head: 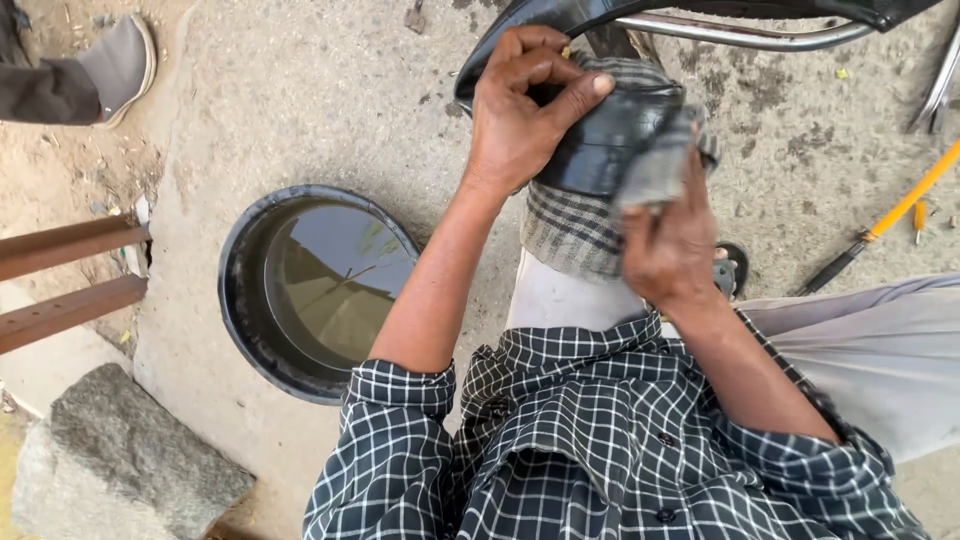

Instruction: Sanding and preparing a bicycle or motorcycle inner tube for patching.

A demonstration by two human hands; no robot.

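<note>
A black rubber inner tube is held folded over a checked cloth on the knee. It is gripped by the left hand, fingers curled over its upper edge. A grey, blurred piece, perhaps abrasive paper, is pinched in the right hand and pressed against the tube; its exact kind cannot be made out. The tube's far end is cut off at the top edge. A black basin of water is seen on the concrete to the left, well apart.
</note>
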